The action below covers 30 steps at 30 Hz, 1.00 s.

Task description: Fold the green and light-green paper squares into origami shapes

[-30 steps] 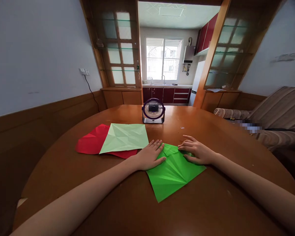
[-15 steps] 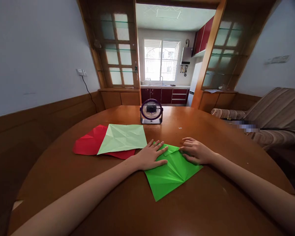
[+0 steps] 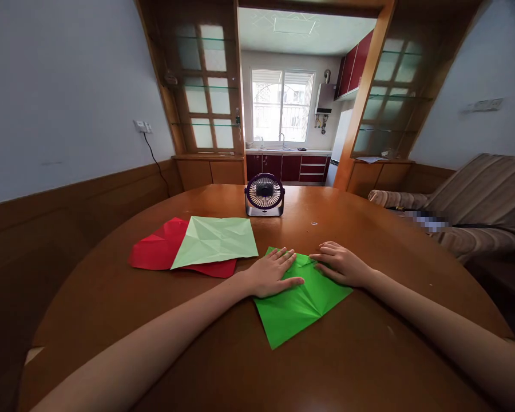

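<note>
Left hand [image 3: 271, 273] is lying flat, fingers spread, palm pressing down on the green paper [image 3: 300, 300]. Right hand [image 3: 340, 264] is resting just right of it, fingers loosely together and curled a bit, fingertips pinning the paper's far edge near a small folded flap. Neither hand is gripping anything; both are open and pushing down. Green paper is sitting on the counter [image 3: 223, 366] in front of the fan [image 3: 264, 194], turned like a diamond, its near corner pointing toward the person, crease lines showing across it.

Step, as I'm judging it: a fold at the far corner is being flattened, left palm holding the sheet steady while the right fingertips are working the crease. Next move is likely calling for firm, even pressure along the fold line with the sheet kept from sliding on the smooth wood.

Pose: both forearms are stretching forward low over the counter, converging toward the paper; wrists are sitting near the surface, left wrist roughly straight, right wrist angled inward.

Left of the fan and nearer the person, a pale green sheet [image 3: 217, 240] is lying over a red sheet [image 3: 154, 252], both flat and creased, just beside the left hand but not touching it.
</note>
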{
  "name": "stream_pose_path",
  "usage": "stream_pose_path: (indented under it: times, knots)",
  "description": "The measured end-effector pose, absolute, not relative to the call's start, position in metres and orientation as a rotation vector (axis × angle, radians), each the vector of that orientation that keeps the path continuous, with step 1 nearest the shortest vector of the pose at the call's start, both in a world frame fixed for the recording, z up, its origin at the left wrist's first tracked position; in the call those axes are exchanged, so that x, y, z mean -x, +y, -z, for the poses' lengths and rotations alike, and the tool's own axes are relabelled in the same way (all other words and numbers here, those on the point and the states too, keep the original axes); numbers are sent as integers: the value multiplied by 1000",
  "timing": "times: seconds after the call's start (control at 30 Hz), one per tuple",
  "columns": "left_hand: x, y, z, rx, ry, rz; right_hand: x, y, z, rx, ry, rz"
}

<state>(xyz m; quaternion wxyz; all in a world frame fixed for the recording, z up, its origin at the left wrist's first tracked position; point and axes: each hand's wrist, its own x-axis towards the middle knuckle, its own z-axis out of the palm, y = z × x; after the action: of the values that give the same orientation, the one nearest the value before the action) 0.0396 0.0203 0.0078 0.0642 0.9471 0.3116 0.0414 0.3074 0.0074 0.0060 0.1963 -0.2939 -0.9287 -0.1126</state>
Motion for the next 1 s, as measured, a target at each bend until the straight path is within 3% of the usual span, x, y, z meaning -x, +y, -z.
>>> stream_pose_path:
  times: [0.3, 0.47, 0.63, 0.8, 1.0]
  knots:
    - [-22, 26, -3, -2927, 1143, -41, -305, 5, -9, 899, -2596, 288]
    - [-28, 23, -12, -2967, 1149, -45, -289, 7, -12, 1164, -2553, 228]
    - [-31, 27, -16, -3001, 1190, -256, -274, 16, -20, 1454, -2428, -21]
    - [-32, 26, -21, -3066, 1241, -282, -270, 38, -34, 1681, -2395, -463]
    - [-27, 27, -30, -2960, 1255, -302, -267, 55, -44, 1606, -2461, -641]
